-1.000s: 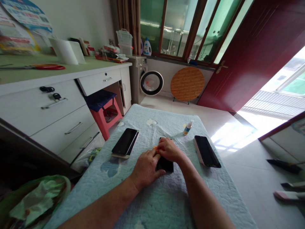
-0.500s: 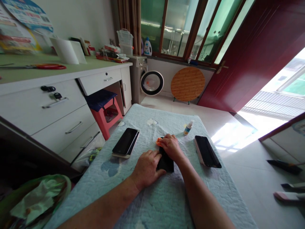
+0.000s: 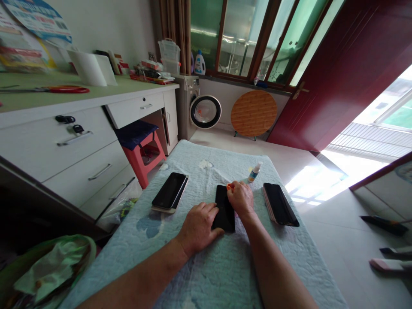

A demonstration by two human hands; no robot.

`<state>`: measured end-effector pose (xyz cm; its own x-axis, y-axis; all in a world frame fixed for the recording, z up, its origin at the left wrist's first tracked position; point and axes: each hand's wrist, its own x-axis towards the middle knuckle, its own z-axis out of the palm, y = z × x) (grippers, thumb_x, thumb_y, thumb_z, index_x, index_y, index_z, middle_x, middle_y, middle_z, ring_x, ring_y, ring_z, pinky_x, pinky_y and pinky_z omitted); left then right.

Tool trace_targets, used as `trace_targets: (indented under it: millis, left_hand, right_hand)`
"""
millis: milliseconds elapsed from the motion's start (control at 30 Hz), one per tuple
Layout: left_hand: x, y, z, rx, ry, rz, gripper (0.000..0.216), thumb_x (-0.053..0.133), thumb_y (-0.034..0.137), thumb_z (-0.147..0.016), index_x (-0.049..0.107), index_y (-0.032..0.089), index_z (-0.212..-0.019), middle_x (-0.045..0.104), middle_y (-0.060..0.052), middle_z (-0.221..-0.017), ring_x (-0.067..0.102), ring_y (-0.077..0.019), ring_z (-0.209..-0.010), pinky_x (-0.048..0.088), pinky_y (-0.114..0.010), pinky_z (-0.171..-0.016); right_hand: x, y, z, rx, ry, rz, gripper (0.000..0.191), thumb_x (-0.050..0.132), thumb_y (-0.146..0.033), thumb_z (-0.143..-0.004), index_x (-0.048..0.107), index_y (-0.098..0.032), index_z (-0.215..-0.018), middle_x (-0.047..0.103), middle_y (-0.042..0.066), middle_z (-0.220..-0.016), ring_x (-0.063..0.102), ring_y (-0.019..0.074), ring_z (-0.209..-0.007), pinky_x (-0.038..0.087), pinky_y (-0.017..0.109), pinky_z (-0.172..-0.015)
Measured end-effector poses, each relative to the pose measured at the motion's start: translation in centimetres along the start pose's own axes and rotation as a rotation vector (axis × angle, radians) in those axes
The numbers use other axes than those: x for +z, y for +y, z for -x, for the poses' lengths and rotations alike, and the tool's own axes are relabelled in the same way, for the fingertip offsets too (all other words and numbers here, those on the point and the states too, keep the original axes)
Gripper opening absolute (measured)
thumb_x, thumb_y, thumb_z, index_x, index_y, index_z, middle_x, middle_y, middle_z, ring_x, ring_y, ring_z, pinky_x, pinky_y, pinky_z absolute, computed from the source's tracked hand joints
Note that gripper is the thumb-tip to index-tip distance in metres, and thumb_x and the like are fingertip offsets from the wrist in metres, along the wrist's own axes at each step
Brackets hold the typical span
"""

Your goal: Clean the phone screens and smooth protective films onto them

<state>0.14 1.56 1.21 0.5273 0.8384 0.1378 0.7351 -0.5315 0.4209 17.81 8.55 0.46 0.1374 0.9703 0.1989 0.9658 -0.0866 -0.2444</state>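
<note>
One black phone (image 3: pixel 223 212) on the counter (image 3: pixel 222 270)

Left hand (image 3: pixel 199 225), thumb spread from fingers, touches the phone's left edge; right hand (image 3: pixel 240 197) pinches one orange cloth (image 3: pixel 229 186), covering the phone's upper right edge. Two phone stacks (image 3: pixel 170 191) (image 3: pixel 280 204) flank the phone; one bottle (image 3: pixel 254 172) stands beyond.

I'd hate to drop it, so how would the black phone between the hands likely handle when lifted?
The black phone is probably stiff, as its flat shape shows no bend over the wrinkled quilt. Its smooth, dark face could feel slippery. Lying flat, it seems unlikely to roll or tip if pushed.
</note>
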Motion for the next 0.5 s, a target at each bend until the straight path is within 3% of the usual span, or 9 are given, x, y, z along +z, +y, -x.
trace_targets:
  millis: [500]
  left_hand:
    - [0.0,0.0,-0.1,0.0,-0.006,0.008,0.044,0.073,0.041,-0.074,0.06,0.02,-0.11,0.064,-0.008,-0.113,0.056,-0.0293,-0.103,0.044,-0.041,-0.09]
  right_hand:
    - [0.8,-1.8,0.8,-0.367,-0.057,-0.219,0.018,0.053,-0.019,-0.09,0.071,-0.021,-0.094,0.064,0.004,-0.091,0.054,0.0164,-0.086,0.038,0.025,-0.085]
